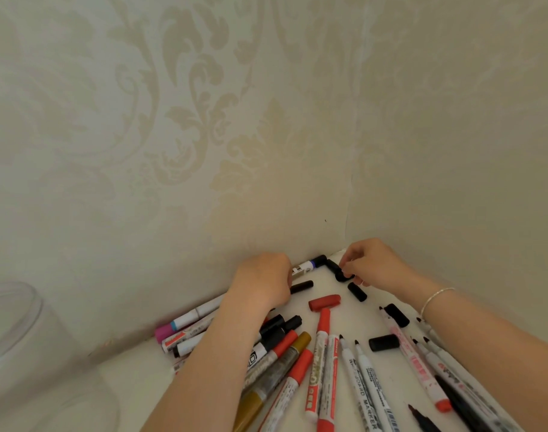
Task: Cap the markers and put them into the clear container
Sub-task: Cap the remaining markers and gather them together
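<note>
A blue-tipped marker (307, 267) is held at its barrel by the left hand (263, 280), whose fingers are curled round it, in the far corner where the two papered walls (204, 120) meet. A black cap (339, 271) is pinched by the fingers (347, 266) of the right hand (372, 265), just beside the marker's tip. Loose black caps (357, 292), a red cap (324, 301) and many uncapped markers (353, 378) are scattered across the white bench (329, 285) below the forearms. The clear container (14, 332) is seen well apart, at the left edge of view.

A wrong cap could probably be pressed on, since several look alike. Little room is left in the corner, so markers could be swept aside by the forearms. More open bench is seen towards the container.
</note>
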{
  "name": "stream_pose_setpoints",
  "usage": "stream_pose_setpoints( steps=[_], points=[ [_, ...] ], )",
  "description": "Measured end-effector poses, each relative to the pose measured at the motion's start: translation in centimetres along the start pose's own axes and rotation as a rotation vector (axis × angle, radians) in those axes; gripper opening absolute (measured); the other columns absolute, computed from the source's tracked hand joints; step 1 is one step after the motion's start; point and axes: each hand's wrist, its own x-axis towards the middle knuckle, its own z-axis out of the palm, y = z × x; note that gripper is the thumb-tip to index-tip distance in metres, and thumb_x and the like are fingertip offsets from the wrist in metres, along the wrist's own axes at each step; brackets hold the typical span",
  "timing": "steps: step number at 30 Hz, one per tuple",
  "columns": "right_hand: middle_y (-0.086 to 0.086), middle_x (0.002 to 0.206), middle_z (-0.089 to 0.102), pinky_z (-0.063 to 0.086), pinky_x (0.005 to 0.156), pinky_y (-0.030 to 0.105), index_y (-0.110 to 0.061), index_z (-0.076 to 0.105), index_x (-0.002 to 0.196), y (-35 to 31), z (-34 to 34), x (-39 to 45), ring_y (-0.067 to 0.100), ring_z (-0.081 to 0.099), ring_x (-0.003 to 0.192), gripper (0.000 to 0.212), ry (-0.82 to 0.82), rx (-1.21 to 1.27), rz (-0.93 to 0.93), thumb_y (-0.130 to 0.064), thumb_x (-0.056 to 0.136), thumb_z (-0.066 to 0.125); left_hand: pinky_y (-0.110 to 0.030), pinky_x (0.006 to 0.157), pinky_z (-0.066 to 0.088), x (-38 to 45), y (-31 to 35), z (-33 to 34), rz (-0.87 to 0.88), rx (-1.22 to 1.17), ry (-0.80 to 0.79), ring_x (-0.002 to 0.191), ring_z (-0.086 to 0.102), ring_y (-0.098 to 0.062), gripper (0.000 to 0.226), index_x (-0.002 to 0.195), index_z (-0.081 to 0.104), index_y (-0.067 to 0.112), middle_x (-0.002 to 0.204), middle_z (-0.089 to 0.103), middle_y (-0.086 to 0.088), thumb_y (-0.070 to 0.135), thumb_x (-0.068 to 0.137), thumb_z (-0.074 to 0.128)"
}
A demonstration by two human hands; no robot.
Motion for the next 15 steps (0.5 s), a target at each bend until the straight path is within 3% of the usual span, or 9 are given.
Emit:
stream_pose_setpoints(
  steps=[4, 9, 11, 15],
  points=[
    [0.005, 0.077, 0.063, 0.047, 0.050, 0.016, -0.014, 0.063, 0.074, 0.0, 0.3, 0.0, 0.014, 0.059, 0.059, 0.019, -0.019, 0.004, -0.007, 0.001, 0.085, 0.058, -0.029, 0.075, 0.049, 0.1, 0.2, 0.7, 0.015, -0.005, 0.055, 0.093, 0.061, -0.020, 0.023, 0.109, 0.066, 0.018, 0.105, 0.066, -0.002, 0.012, 0.089, 0.056],
    [0.005, 0.077, 0.064, 0.045, 0.051, 0.016, -0.014, 0.063, 0.074, 0.1, 0.0, -0.2, 0.012, 0.059, 0.058, 0.020, 0.007, 0.027, -0.023, 0.001, 0.085, 0.057, -0.026, 0.070, 0.045, 0.1, 1.5, 0.7, 0.075, -0.236, 0.247, 0.090, 0.060, -0.016, 0.015, 0.104, 0.066, 0.023, 0.102, 0.066, 0.004, 0.027, 0.093, 0.057],
    [0.006, 0.079, 0.064, 0.044, 0.051, 0.017, -0.013, 0.064, 0.076, 0.3, -0.5, -0.3, 0.012, 0.059, 0.059, 0.017, 0.010, 0.026, -0.019, 0.000, 0.085, 0.057, -0.023, 0.069, 0.045, 0.0, 1.6, 0.1, 0.100, -0.347, 0.169, 0.084, 0.059, -0.011, 0.012, 0.099, 0.068, 0.023, 0.094, 0.063, 0.007, 0.027, 0.091, 0.062],
    [0.009, 0.083, 0.066, 0.049, 0.058, 0.025, -0.009, 0.067, 0.082, 0.6, -1.5, -0.6, 0.015, 0.058, 0.062, 0.013, -0.002, -0.008, 0.010, 0.000, 0.084, 0.057, -0.018, 0.059, 0.038, -0.6, 2.1, -0.7, 0.148, -0.324, -0.089, 0.071, 0.050, -0.003, 0.010, 0.090, 0.070, 0.021, 0.081, 0.055, 0.012, 0.029, 0.084, 0.071]
  ],
)
